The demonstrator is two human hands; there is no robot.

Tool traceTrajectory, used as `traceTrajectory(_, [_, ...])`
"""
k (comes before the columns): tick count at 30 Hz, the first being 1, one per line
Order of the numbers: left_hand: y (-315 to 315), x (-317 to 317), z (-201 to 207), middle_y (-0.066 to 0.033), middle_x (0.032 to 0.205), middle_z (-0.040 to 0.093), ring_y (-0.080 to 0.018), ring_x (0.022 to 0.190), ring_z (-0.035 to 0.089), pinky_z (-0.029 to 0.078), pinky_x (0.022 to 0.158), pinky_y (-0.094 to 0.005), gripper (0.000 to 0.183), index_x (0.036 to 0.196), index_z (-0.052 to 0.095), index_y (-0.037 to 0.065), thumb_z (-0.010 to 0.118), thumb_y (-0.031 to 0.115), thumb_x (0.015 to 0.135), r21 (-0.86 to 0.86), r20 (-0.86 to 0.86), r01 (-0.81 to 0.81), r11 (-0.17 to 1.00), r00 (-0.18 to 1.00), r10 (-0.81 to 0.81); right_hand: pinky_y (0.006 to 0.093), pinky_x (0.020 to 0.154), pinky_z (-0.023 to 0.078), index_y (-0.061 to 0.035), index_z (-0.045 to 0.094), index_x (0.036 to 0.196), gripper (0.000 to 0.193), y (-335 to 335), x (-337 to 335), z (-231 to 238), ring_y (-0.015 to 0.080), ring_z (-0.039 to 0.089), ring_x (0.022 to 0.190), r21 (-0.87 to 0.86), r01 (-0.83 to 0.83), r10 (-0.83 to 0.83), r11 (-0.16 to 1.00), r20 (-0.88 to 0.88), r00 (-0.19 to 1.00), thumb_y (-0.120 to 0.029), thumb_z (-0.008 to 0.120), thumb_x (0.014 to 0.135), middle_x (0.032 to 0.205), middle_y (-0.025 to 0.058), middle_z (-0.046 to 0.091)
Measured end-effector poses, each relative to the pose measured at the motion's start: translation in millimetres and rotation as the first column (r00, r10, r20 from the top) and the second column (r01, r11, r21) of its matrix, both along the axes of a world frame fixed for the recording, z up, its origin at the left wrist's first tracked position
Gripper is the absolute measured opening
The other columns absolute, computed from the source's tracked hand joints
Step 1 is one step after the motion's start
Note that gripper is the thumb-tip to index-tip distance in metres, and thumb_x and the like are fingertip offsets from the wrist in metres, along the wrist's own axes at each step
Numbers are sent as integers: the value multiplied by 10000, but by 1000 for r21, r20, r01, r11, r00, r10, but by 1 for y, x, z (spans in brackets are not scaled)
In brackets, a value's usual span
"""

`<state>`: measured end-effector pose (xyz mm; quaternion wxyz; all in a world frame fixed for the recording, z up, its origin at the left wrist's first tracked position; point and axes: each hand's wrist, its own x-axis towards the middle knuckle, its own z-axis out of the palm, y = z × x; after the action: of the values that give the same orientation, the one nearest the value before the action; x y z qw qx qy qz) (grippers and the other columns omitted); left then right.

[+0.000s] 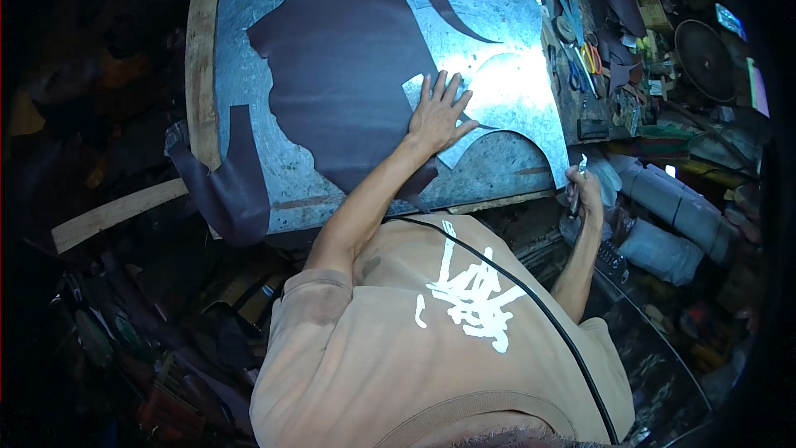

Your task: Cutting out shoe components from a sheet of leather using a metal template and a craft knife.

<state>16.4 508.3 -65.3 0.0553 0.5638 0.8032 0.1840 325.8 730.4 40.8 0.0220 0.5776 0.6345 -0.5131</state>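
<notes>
A large dark brown leather piece (348, 75) with a wavy cut edge lies on a grey-blue metal-topped work surface (245, 41). Over its right side rests a shiny pale flat template (518, 104) with curved edges, partly washed out by glare. My left hand (438, 120) presses flat there, fingers spread, across the template and the leather. Beside the template's lower right corner, my right hand (587, 192) is closed round a slim tool with a shiny metal tip (583, 164). The tip points up; its exact kind is unclear.
A leather offcut (225, 178) hangs over the left edge near a wooden bar (201, 75). Right of the work surface lie scissors with orange handles (591, 58), tape rolls and scraps. Grey rolls (676, 207) lie at lower right. A black cable (539, 303) runs down my shirt.
</notes>
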Motion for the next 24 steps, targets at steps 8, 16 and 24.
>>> traceTrajectory(8, [-10, 42, 21, -222, 1507, 338, -406, 1440, 200, 131, 1171, -543, 663, 1420, 444, 74, 485, 535, 945, 122, 361, 86, 989, 924, -125, 203, 409, 419, -52, 562, 1070, 228, 33, 37, 46, 96, 538, 510, -178, 291, -336, 940, -626, 704, -161, 647, 889, 778, 32, 607])
traceTrajectory(16, [-20, 51, 71, -238, 1413, 463, -328, 1287, 484, 372, 1082, -373, 665, 1480, 299, -21, 498, 393, 999, 98, 929, -295, 950, 369, 19, 213, 437, 431, -17, 539, 1192, 267, 82, -21, 59, 160, 645, 688, -277, 1, -265, 961, -918, 296, -99, 556, 938, 1107, 142, 663])
traceTrajectory(24, [-130, -71, 91, -134, 1082, 680, -130, 937, 639, 506, 857, -249, 492, 1360, 469, -80, 591, 22, 894, 29, 939, -860, 510, 198, 280, 212, 467, 408, -15, 630, 1067, 267, -19, -225, 20, 88, 547, 569, -43, -242, 169, 969, -597, 784, -194, 678, 876, 780, 21, 602])
